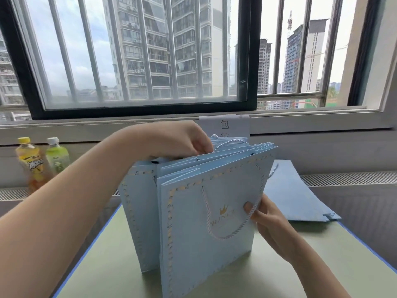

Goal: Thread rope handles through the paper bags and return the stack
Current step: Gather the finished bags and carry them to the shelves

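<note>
The fingers of the left hand [182, 140] are curled down over the top edge of the standing bunch of pale-blue paper bags with dotted gold borders [193, 211], and seem to pinch at a rope end or the rim near a punched hole, though motion blur hides exactly what they have hold of. The fingers of the right hand [264, 214] grip the bunch's right edge, thumb pressed flat on the front panel just beside the hanging white-and-blue twisted rope handle [225, 235], which loops down the front bag below its two holes. A second rope loop [231, 143] rises behind the bunch's top edge.

The bunch stands upright on the pale-green surface with a blue rim [300, 265]. Behind and to the right of it lies a flat pile of more pale-blue bags [300, 194]. Behind the bunch a white paper sign with black characters [224, 125] hangs from the window ledge, and well to its left stand a yellow drink bottle [32, 164] and a green drink bottle [57, 158].

The step looks like working a rope at a rear bag's hole. It would go best with the right hand bracing the bunch square while the left feeds the rope straight through, checking that the knot seats inside.
</note>
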Available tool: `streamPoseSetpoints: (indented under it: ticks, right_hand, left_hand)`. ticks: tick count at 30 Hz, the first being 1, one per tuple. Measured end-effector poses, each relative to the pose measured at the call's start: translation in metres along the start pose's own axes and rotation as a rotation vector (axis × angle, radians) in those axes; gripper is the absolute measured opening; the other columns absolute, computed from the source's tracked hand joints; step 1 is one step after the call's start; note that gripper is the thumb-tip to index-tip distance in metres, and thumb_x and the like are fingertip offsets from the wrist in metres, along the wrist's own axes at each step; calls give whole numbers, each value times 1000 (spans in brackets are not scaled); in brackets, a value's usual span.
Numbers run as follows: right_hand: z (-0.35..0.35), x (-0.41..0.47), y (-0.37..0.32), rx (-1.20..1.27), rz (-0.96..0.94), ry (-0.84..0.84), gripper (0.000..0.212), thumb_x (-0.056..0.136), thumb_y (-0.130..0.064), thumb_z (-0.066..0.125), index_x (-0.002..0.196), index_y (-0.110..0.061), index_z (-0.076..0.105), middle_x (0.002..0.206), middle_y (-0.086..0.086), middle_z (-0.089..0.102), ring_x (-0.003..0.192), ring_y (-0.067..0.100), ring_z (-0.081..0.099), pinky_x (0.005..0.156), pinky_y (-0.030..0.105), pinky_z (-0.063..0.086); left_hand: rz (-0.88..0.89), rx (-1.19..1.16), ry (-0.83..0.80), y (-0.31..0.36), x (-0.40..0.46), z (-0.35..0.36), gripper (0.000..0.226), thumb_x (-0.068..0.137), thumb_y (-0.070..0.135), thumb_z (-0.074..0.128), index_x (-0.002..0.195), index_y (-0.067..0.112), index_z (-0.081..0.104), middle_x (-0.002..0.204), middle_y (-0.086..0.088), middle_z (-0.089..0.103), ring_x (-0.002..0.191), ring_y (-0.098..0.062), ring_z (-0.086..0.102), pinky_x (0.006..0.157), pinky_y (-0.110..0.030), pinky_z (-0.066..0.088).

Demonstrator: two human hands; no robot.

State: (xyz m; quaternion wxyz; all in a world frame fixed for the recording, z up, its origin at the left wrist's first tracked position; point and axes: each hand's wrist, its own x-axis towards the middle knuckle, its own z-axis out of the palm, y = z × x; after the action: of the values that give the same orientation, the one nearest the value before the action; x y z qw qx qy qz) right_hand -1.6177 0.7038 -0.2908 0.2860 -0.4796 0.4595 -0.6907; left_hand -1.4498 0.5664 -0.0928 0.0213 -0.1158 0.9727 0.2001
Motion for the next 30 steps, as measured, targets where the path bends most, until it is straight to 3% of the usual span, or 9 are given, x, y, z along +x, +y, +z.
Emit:
streamPoseSetpoints:
  ticks: [3, 6, 9, 12, 14, 17, 21, 28, 30]
  right_hand:
    - [0, 1, 2, -17, 3, 1, 58, 75, -35, 73, 125, -14, 53, 126, 4, 62, 119, 21, 56, 94, 27, 48]
    - [1, 1, 0, -17, 27, 6, 76, 65, -49, 80, 126, -15, 53, 127, 4, 61, 120, 21, 56, 96, 28, 47]
    - [1, 2, -1, -31, 35, 11, 76, 64, -51, 80, 127, -17, 53, 128, 3, 60, 121, 21, 55, 98, 34, 46]
    - [1, 2, 0, -46, 37, 3, 74, 67, -50, 78, 129, -18, 52, 130, 3, 59, 123, 21, 53, 102, 38, 43]
    - [1, 1, 0, -44, 44, 8, 73, 66, -51, 78, 127, -19, 53, 128, 3, 60, 121, 22, 55, 102, 35, 45]
    - [1, 0, -1, -60, 42, -1, 71, 69, -50, 77, 128, -20, 53, 130, 2, 59, 123, 21, 53, 102, 39, 43]
    - [2, 0, -2, -68, 37, -1, 69, 69, -51, 76, 127, -21, 54, 130, 2, 59, 123, 21, 53, 105, 44, 37]
    - [2, 1, -2, -65, 65, -7, 71, 64, -54, 78, 124, -24, 56, 127, 2, 61, 120, 22, 56, 99, 37, 45]
    - [2, 0, -1, -68, 71, -7, 66, 64, -55, 78, 121, -27, 59, 126, 3, 62, 119, 22, 56, 99, 39, 45]
  left_hand:
    - [99, -156, 186, 7, 7, 3, 18, 91, 12, 61, 96, 29, 63, 82, 13, 73, 64, 3, 63, 71, -19, 49]
    - [144, -144, 273, 13, 17, 7, 15, 95, 24, 53, 98, 23, 67, 71, 17, 67, 53, 8, 56, 57, -5, 42]
    - [162, -103, 243, 20, 21, 9, 23, 94, 30, 52, 109, 27, 70, 91, 16, 69, 79, 7, 60, 75, -8, 46]
    - [100, -85, 132, 26, 23, 5, 25, 96, 26, 51, 112, 36, 67, 115, 13, 67, 97, -5, 62, 93, -26, 49]
    - [43, -112, 70, 30, 23, 1, 21, 94, 29, 54, 107, 37, 69, 106, 1, 72, 82, -14, 65, 83, -33, 55]
    - [21, -162, 102, 33, 27, -2, 15, 89, 30, 61, 96, 24, 73, 81, -6, 71, 64, -15, 63, 61, -25, 56]
    - [-24, 23, 229, 23, 35, 1, 20, 89, 22, 64, 71, 19, 72, 74, -7, 71, 56, -12, 53, 61, -24, 44]
    - [-276, 340, -37, 5, 30, -7, 28, 85, 10, 68, 60, 23, 69, 53, 10, 58, 52, -11, 51, 48, -18, 43]
    - [-313, 276, -125, -1, 20, -14, 31, 89, 12, 65, 62, 24, 72, 56, 11, 64, 52, -7, 57, 52, -19, 48]
